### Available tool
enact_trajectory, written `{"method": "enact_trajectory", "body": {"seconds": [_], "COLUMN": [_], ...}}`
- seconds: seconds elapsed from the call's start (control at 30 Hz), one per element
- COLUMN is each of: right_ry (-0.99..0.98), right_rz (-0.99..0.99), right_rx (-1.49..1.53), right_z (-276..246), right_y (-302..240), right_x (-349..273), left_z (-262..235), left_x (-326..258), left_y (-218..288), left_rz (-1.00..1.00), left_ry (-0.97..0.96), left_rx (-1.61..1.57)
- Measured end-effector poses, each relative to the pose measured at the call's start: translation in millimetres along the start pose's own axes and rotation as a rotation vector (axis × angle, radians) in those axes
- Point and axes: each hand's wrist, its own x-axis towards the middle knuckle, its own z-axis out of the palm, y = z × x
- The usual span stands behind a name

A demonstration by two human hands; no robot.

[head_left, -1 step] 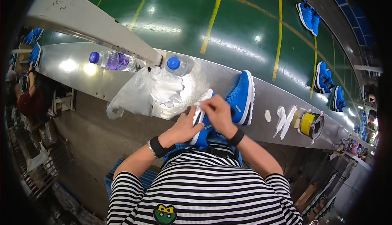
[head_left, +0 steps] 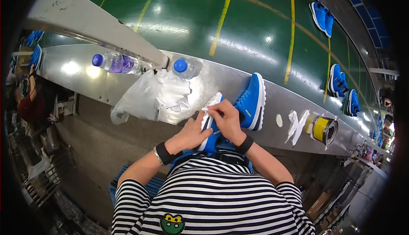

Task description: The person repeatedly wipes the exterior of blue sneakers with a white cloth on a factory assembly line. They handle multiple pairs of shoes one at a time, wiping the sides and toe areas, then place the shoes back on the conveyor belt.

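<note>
At bench edge, close to torso: blue shoe clasped by left hand, long axis pointing away. Right hand nearer toe, pinching white cloth against it.

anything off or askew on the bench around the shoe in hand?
One water bottle lies on its side on the metal ledge, while the other bottle stands upright. Nothing looks spilled or damaged around the blue shoe in both hands.

A glossy green conveyor belt with yellow lines runs beyond the brushed steel tabletop (overhead lights glare off both); grey concrete floor lies below.
</note>
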Motion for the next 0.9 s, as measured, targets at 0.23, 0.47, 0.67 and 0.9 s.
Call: {"method": "enact_trajectory", "body": {"seconds": [0.23, 0.47, 0.67, 0.9], "right_ry": [0.063, 0.136, 0.15, 0.052], "right_rz": [-0.01, 0.063, 0.026, -0.106], "right_rx": [-0.08, -0.026, -0.031, -0.143], "right_z": [-1.3, -3.1, 1.3, 6.1], "right_y": [7.0, 22.2, 18.7, 4.2], "right_x": [3.2, 20.5, 19.1, -0.8], "left_z": [-10.9, -6.1, -4.6, -3.8], "left_x": [-4.5, -2.2, -0.5, 1.3], "left_y": [18.6, 14.9, 11.0, 5.2], "left_rz": [-0.012, 0.001, -0.025, 0.002], "left_ry": [-0.061, -0.035, -0.052, -0.057], "left_rx": [0.054, 0.083, 0.033, -0.005]}}
